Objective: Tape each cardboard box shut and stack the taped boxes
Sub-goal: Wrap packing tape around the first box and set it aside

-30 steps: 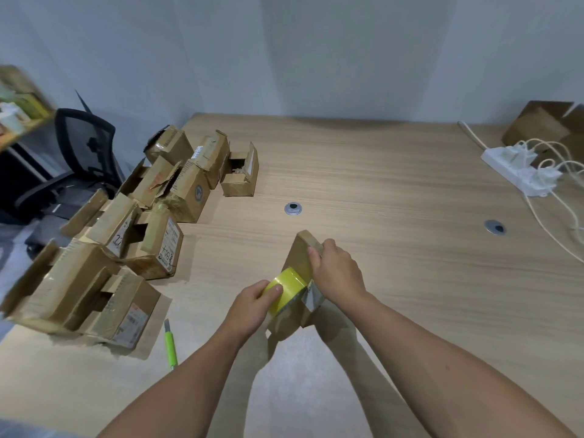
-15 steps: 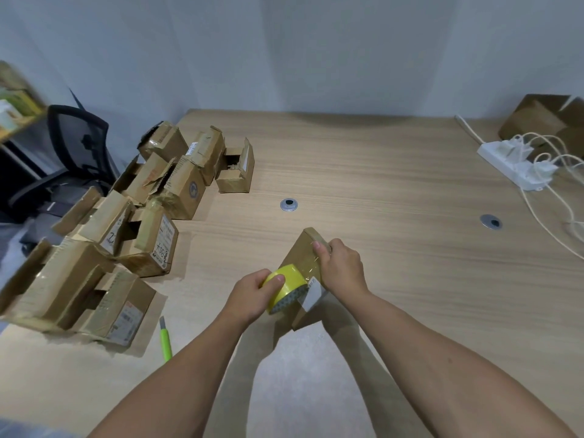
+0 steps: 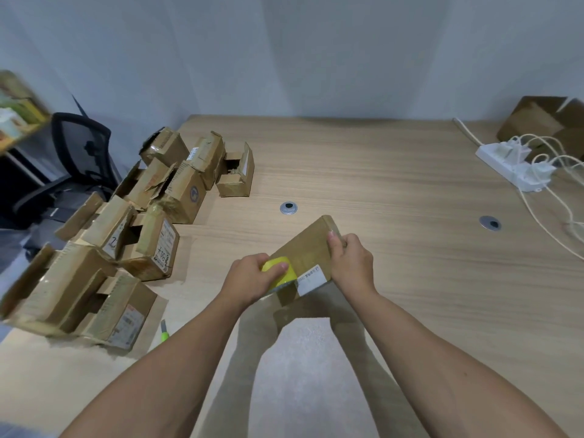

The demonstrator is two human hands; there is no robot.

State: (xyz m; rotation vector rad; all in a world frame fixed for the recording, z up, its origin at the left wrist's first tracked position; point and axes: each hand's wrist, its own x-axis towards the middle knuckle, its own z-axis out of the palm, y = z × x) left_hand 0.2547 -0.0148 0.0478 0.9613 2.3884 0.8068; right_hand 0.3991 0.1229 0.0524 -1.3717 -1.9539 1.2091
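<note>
One box (image 3: 303, 248) in right grip (image 3: 350, 263), tape roll (image 3: 289, 275) in left grip (image 3: 249, 278)

- Left hand (image 3: 252, 279), bare forearm reaching forward, fingers curled round a yellow tape roll (image 3: 279, 273).
- Right hand (image 3: 350, 263), bare forearm alongside, grips a cardboard box (image 3: 306, 251), thumb pressed on its top face.

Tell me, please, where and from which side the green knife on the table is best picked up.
Take the green knife by its green handle, away from the grey tip at its far end. It lies flat on the table, lengthwise away from the person, so come from above and pinch across its narrow sides.
</note>
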